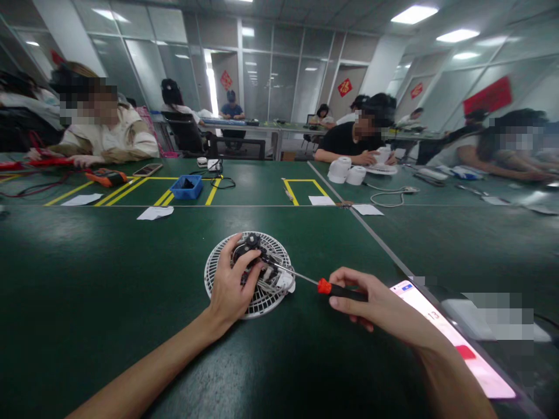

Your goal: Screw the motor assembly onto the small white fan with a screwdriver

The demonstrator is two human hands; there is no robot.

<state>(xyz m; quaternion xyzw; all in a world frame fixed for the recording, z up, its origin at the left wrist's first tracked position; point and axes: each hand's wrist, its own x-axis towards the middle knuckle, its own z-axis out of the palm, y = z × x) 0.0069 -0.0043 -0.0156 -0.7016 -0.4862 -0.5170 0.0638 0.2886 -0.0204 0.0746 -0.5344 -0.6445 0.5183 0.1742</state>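
"What's the biggest thing there?"

"The green table [43, 291]. On it, in front of the person, lies a round white grille [211, 273]. It's thin and open-barred, so I'd expect it to slide or rock if the push comes at a slant."

"And the phone [449, 343]?"

"Lit, just beside the right forearm. A careless sweep of that arm could shove it."

"How are the hands placed?"

"The left hand [229, 291] reaches over the grille, its fingers bent around a black assembly [252, 240] and holding it from above. The right hand [371, 291] has thumb and fingers closed on the handle of a screwdriver [324, 286]."

"Does that grip worry you?"

"A little. The shaft comes in low from the right, almost flat. If it's out of line with a screw, it could skip and chew up the head. I can't see whether it's seated; the tip is lost among the dark parts."

"Skip towards what?"

"The left fingertips, very near it. Or the pale cords [273, 285] looped over the grille beside the assembly: a slip could nick one, and a tug could strain its joint."

"Anything smaller?"

"Any loose screw would be too small to make out, and could drop through the bars."
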